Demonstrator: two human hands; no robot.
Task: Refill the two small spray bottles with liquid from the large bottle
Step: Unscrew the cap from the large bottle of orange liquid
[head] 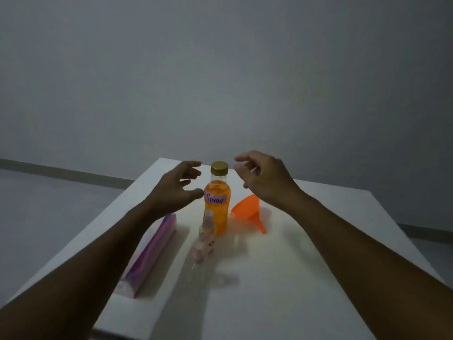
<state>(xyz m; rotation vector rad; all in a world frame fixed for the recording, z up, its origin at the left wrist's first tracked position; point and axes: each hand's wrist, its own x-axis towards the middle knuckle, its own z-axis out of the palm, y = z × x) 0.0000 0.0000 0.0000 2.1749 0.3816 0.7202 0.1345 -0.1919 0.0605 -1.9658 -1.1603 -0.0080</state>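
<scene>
A large clear bottle [217, 207] of orange liquid stands upright mid-table, with a gold cap and a purple label reading "Spray". Just in front of it stands a small clear spray bottle [208, 231] with pink markings, and a second small one [199, 253] stands nearer to me, faint in the dim light. An orange funnel [247, 209] lies on its side right of the large bottle. My left hand [176, 190] hovers open at the bottle's left, thumb close to the label. My right hand [262, 177] hovers open at the upper right of the cap. Neither hand holds anything.
A long purple-pink pack [149, 253] lies along the left side of the white table [306, 278]. The table's far edge is just behind the large bottle, with a grey wall and floor beyond. The room is dim.
</scene>
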